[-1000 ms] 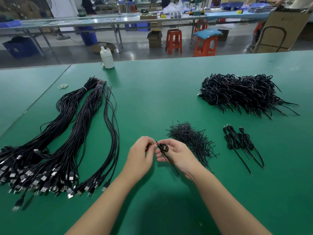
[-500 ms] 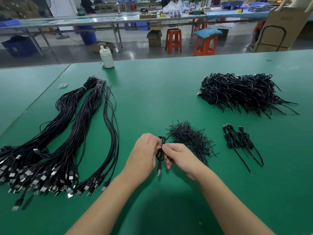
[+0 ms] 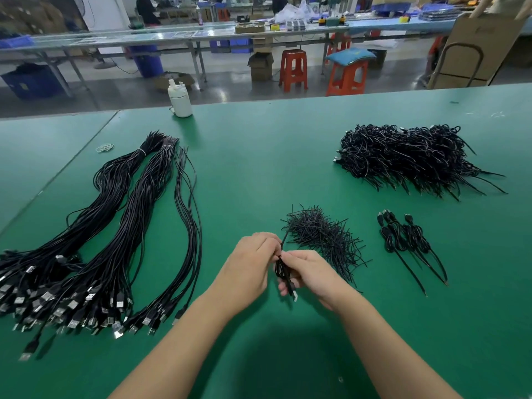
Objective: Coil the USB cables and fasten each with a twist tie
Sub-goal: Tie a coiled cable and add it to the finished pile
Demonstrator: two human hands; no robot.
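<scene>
A small coiled black USB cable [image 3: 283, 273] hangs between my two hands above the green table [image 3: 259, 168], its plug end pointing down. My left hand [image 3: 250, 266] grips the coil from the left with curled fingers. My right hand [image 3: 309, 276] pinches the coil's top, where a thin black twist tie [image 3: 285, 239] sticks upward. A loose heap of black twist ties [image 3: 322, 240] lies just beyond my right hand. Long uncoiled USB cables [image 3: 115, 240] lie in bundles on the left.
Three tied coils [image 3: 406, 240] lie to the right of the tie heap. A big pile of finished coils [image 3: 408, 156] sits at the far right. A white bottle [image 3: 180, 99] stands at the table's far edge, a rubber band [image 3: 105, 147] lies far left.
The coil has turned from lying across my right palm to hanging upright between both hands. My hands have closed together, and a tie end now sticks up above the coil.
</scene>
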